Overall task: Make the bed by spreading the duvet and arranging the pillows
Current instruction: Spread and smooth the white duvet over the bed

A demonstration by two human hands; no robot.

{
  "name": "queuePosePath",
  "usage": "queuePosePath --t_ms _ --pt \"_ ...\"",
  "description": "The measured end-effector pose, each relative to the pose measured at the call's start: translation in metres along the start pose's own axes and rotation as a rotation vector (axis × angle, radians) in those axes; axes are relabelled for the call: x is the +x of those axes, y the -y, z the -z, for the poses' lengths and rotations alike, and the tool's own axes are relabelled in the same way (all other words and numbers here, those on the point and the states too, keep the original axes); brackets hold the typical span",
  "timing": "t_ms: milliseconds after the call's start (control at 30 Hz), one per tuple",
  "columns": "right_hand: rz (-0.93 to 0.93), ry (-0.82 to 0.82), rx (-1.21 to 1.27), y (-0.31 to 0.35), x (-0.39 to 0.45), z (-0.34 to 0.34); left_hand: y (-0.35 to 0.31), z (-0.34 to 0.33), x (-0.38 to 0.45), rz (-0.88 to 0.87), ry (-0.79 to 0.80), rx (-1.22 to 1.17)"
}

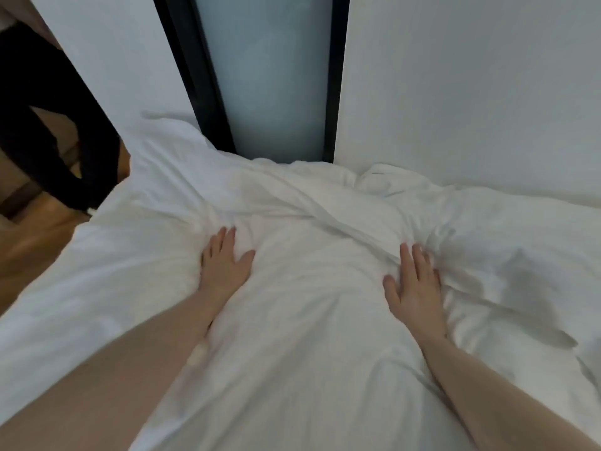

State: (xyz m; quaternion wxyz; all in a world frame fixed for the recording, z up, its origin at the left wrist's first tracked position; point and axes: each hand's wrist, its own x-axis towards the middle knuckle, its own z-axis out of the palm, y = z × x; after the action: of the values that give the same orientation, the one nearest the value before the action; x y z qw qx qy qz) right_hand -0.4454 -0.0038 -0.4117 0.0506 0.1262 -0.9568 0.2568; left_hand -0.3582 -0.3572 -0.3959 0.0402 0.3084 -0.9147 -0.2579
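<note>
Both palms lie flat on the white duvet (302, 320), which covers the bed up to the wall: left hand (224, 265) and right hand (414, 284), fingers straight, gripping nothing. Ridges bunch ahead of the fingertips; sweeping outward should flatten them. Pillows are seemingly out of view.

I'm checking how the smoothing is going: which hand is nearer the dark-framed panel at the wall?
The left hand: it lies flat on the duvet below the panel; the right hand lies further right.
</note>
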Motion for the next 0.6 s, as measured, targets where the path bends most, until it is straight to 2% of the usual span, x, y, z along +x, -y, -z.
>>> queuePosePath --t_ms 133,233,300,400,533,600 --pt "-0.276 0.235 0.429 0.03 -0.112 0.072 -0.003 0.042 -0.144 0.113 0.129 -0.312" --pt "-0.475 0.274 0.576 0.044 -0.211 0.128 0.012 0.077 -0.256 0.243 0.053 -0.498" --pt "-0.642 0.213 0.624 0.049 -0.269 0.159 0.024 0.099 -0.316 0.453 -0.042 -0.572" --pt "-0.91 -0.021 0.613 0.055 -0.328 0.188 0.04 0.116 -0.367 0.735 -0.03 -0.564" --pt "-1.332 -0.229 0.689 0.049 -0.326 0.192 0.054 0.123 -0.349 1.144 -0.014 -0.82" --pt "-1.575 -0.17 0.587 0.042 -0.306 0.196 0.064 0.127 -0.326 1.245 -0.02 -0.952"
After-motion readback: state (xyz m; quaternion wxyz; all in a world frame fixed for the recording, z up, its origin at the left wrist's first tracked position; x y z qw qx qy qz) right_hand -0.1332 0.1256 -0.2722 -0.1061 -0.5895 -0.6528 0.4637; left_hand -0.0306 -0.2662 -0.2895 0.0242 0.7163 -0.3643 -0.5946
